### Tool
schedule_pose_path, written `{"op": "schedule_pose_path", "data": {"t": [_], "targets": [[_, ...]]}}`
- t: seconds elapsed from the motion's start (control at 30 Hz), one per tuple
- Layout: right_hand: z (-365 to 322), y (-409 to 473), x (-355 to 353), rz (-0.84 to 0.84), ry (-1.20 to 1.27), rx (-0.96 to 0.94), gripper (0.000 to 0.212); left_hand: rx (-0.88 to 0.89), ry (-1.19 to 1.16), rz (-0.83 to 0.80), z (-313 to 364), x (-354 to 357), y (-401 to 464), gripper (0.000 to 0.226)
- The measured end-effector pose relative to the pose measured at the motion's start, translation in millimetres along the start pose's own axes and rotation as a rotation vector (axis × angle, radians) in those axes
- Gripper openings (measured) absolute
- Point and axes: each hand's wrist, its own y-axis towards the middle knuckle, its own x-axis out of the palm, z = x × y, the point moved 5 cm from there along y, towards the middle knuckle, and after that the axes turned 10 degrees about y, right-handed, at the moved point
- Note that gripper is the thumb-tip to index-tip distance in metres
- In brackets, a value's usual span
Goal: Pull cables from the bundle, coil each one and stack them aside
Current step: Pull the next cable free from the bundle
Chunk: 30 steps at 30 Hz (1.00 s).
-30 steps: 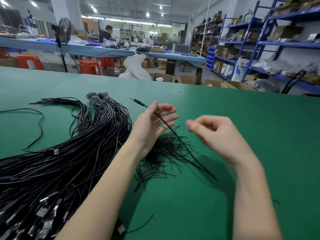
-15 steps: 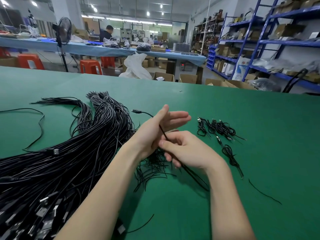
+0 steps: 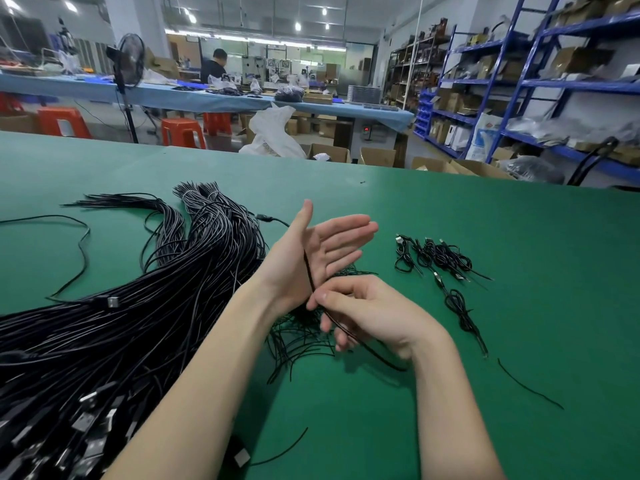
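From the head view, the job looks barely started: a thick bundle (image 3: 114, 327) of black cables sprawls over the left half of the green table (image 3: 519, 237), its plug ends heaped toward the near left corner, while only a small stack (image 3: 437, 258) of coiled cables lies aside on the right, well apart from the bundle, with one more coil (image 3: 462, 311) just beside it toward the near side. A loose cable (image 3: 530, 386) lies farther right, and another (image 3: 74, 244) curves at the far left. So I judge a few cables done and a great many left. One cable (image 3: 309, 271) is in hand now, at the table's middle above some frayed ends: it runs across the left palm, its plug (image 3: 263, 217) sticking out behind that hand toward the bundle, and its tail drops past the right wrist. The left hand (image 3: 311, 261) stands flat, fingers straight and together, thumb up, serving as a form for winding; the cable merely lies against the palm. The right hand (image 3: 367, 311) has its fingers curled, pinching the cable just below the left palm, apparently feeding a turn.
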Motion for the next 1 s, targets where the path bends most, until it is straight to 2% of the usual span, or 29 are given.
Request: {"op": "schedule_pose_path", "data": {"t": [0.1, 0.23, 0.47, 0.63, 0.83, 1.0], "targets": [[10, -7, -4, -0.092, -0.023, 0.076, 0.026, 0.031, -0.001, -0.006, 4, -8, -2, 0.075], [20, -14, -11, -0.18, 0.151, 0.108, 0.019, 0.043, -0.025, -0.025, 7, -8, -3, 0.074], [34, -10, -11, -0.126, 0.04, 0.235, 0.022, 0.029, -0.108, -0.064, 9, 4, -5, 0.077], [27, -5, -12, -0.049, 0.039, 0.134, 0.022, 0.012, -0.053, -0.082, 9, 9, -6, 0.074], [28, -5, -10, -0.095, 0.068, 0.138, 0.022, 0.04, -0.056, -0.042, 10, 7, -7, 0.073], [36, 1, -14, 0.029, -0.051, 0.21, 0.042, 0.058, -0.057, -0.16, 13, 12, -8, 0.076]]}}
